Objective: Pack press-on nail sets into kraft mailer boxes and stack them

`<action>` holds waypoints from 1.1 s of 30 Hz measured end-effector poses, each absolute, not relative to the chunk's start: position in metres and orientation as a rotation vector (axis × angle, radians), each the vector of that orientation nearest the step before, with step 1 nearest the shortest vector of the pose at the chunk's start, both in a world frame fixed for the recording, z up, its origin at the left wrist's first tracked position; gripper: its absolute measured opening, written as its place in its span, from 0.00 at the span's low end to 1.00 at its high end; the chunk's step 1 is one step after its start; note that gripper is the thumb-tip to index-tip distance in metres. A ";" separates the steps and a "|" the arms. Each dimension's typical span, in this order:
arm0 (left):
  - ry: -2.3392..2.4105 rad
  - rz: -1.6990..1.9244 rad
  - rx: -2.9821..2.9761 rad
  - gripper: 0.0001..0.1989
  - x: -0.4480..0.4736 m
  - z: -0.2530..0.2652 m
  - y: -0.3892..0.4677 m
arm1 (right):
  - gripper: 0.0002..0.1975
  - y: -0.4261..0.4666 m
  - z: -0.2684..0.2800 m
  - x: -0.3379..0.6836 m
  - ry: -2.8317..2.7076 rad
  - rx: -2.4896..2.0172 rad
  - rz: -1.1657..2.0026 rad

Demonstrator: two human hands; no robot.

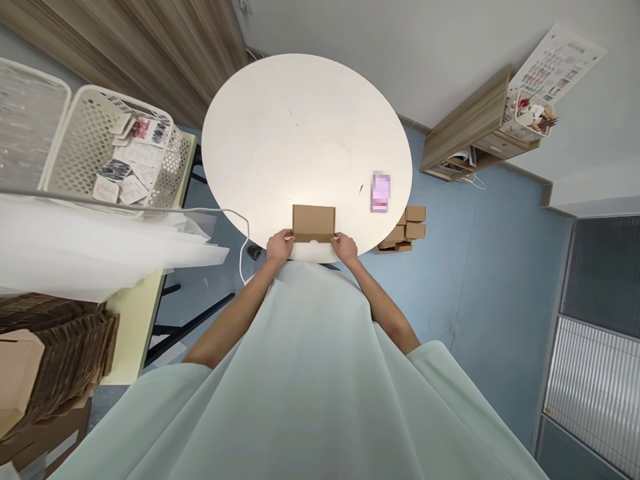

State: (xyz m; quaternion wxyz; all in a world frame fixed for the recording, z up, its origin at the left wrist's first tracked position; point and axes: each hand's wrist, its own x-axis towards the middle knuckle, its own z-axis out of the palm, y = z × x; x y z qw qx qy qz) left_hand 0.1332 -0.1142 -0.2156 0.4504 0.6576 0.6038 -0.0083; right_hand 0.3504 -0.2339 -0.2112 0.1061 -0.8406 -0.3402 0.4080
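Observation:
A small brown cardboard box lies near the front edge of the round white table, its lid folded over. My left hand grips the box's left front corner, fingers and thumb closed on it. On the opposite side, my right hand holds the right front corner in the same way. A semicircular notch shows in the middle of the box's front edge. The inside of the box is hidden.
A blurred pink phone-like item lies right of the box. Several cardboard boxes are stacked beyond the table's right edge. At left are a white basket of cards, a white cable and stacked flat cardboard.

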 end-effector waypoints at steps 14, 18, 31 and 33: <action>1.406 0.243 1.620 0.17 0.137 -0.184 -0.118 | 0.17 -0.244 -0.194 0.356 -0.844 -2.145 1.026; 1.350 0.290 1.580 0.20 0.142 -0.163 -0.118 | 0.20 -0.251 -0.168 0.369 -0.782 -2.136 0.992; 1.263 0.164 1.457 0.22 0.142 -0.151 -0.109 | 0.26 -0.259 -0.162 0.385 -0.640 -1.948 1.161; 1.234 0.167 1.436 0.23 0.142 -0.150 -0.111 | 0.26 -0.261 -0.163 0.386 -0.645 -1.920 1.170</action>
